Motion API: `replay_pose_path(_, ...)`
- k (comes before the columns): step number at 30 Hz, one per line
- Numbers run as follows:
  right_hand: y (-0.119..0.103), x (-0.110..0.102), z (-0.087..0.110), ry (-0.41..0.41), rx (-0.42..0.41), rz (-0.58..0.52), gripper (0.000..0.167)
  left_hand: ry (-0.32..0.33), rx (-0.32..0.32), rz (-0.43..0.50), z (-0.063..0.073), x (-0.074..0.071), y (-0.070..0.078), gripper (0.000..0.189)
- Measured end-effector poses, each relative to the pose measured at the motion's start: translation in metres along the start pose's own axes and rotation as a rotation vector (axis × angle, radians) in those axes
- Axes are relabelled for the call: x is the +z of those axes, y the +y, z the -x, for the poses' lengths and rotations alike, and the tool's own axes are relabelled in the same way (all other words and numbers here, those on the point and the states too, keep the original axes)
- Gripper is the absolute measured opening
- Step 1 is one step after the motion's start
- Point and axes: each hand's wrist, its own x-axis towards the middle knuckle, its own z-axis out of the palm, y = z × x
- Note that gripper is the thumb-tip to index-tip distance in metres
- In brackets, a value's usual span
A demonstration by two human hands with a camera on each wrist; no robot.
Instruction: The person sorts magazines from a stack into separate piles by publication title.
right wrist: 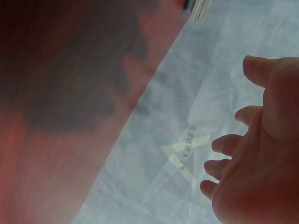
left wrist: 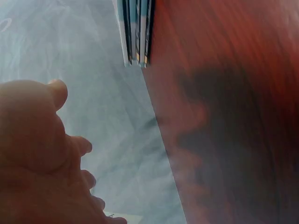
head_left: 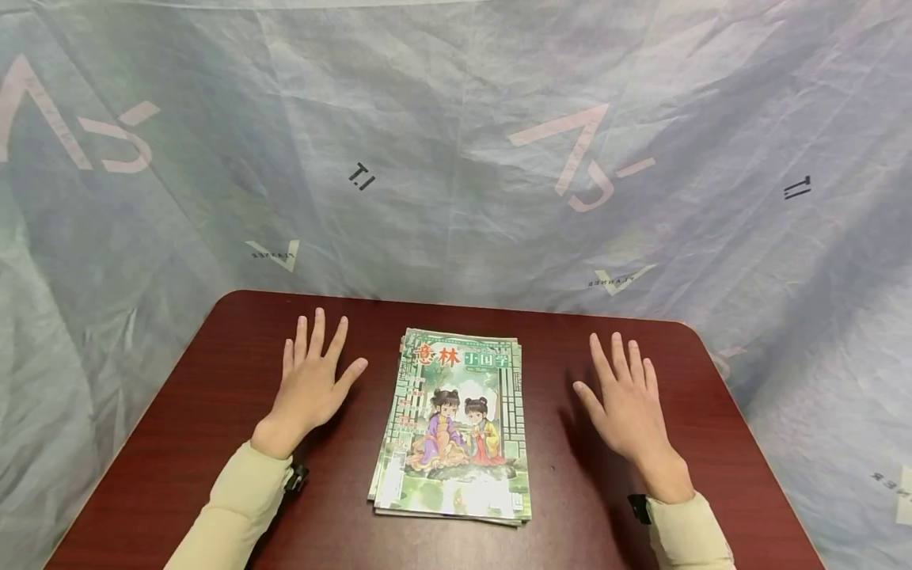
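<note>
A small stack of magazines (head_left: 456,427) lies between the two hands in the head view, its green top cover showing two cartoon children. To its left, my left hand (head_left: 309,388) is held above the table with fingers straight and spread, touching nothing. My right hand (head_left: 627,412) hovers on the other side, palm down, fingers extended and thumb apart. In the left wrist view the stack's edges (left wrist: 135,32) show beyond the left hand (left wrist: 42,158). Only a corner of the stack (right wrist: 201,9) appears in the right wrist view, with the right hand (right wrist: 266,140) away from it.
The dark red wooden table (head_left: 549,538) has rounded far corners and carries the shadows of both hands. A grey cloth curtain (head_left: 442,158) with printed letters hangs behind the table and along both sides. Black straps (head_left: 295,477) sit at the wrists, by the pale sleeves.
</note>
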Motion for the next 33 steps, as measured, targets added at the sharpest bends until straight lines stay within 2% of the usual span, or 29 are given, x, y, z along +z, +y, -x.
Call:
replay_pose_path(9,-0.025,0.005,0.01,-0.011,-0.002,-0.084,0.081,0.049,0.051,0.059,0.012,0.016,0.016,0.082)
replay_pose_path(19,-0.043,0.021,0.016,0.012,-0.044,-0.163,0.085,0.051,0.045,0.171,0.023,0.041,0.037,0.081)
replay_pose_path(26,-0.054,0.033,0.016,0.064,-0.069,-0.219,0.087,0.014,0.04,0.279,0.025,0.05,0.046,0.08)
replay_pose_path(33,-0.064,0.041,0.017,0.057,-0.056,-0.288,0.085,-0.015,0.049,0.377,0.026,0.058,0.05,0.084)
